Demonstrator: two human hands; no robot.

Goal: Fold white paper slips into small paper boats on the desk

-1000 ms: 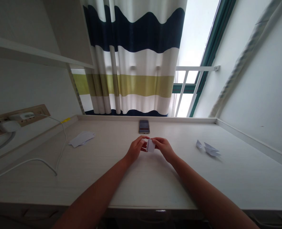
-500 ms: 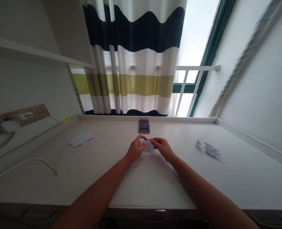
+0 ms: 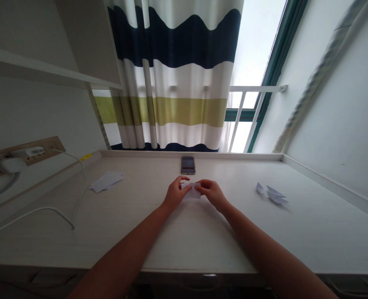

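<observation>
Between my two hands is a small folded piece of white paper [image 3: 192, 193], held just above the desk. My left hand [image 3: 175, 193] pinches its left side, thumb on the near face and index finger curled above the top edge. On the right side, my right hand [image 3: 213, 193] grips the paper with the thumb on the front and fingers behind. Both thumbs point inward, close to each other. The fingertips behind the paper are hidden.
A phone [image 3: 188, 165] lies beyond my hands. Loose white paper sheets [image 3: 106, 181] rest at the left, near a white cable [image 3: 83, 178] running from a socket strip [image 3: 31, 153]. Folded paper boats [image 3: 276, 195] sit at the right. A raised rim [image 3: 233, 155] borders the desk.
My right thumb has shifted down and inward onto the paper's face. The left index finger has lifted slightly off the top edge. The paper now looks flatter, with a straighter top edge.
</observation>
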